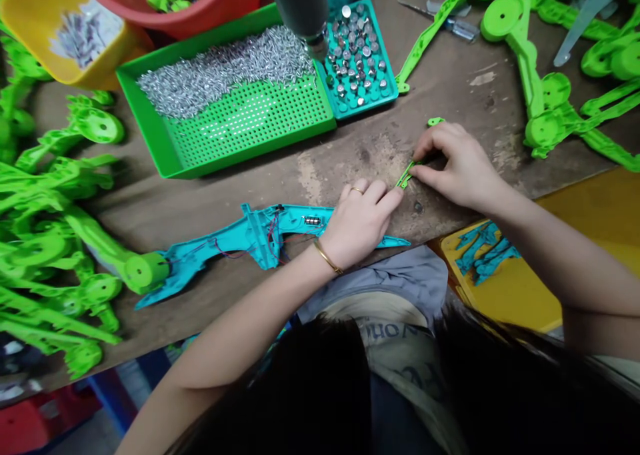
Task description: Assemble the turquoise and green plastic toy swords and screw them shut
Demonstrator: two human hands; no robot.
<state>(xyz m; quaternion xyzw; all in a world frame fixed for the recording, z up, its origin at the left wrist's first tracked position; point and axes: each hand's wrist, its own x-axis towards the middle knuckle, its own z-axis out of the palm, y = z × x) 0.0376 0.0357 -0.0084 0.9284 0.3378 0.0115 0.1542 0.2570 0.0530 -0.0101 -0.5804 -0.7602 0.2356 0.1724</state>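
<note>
Green tray (255, 118) holds screws (220, 72); left hand (359, 220) and right hand (460, 165) (grips closed) pinch strip (405, 176).

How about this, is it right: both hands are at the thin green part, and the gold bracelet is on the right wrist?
Wrong wrist: the head view shows the gold bracelet on the left one. The left hand and right hand are indeed both at the thin green part.
</note>
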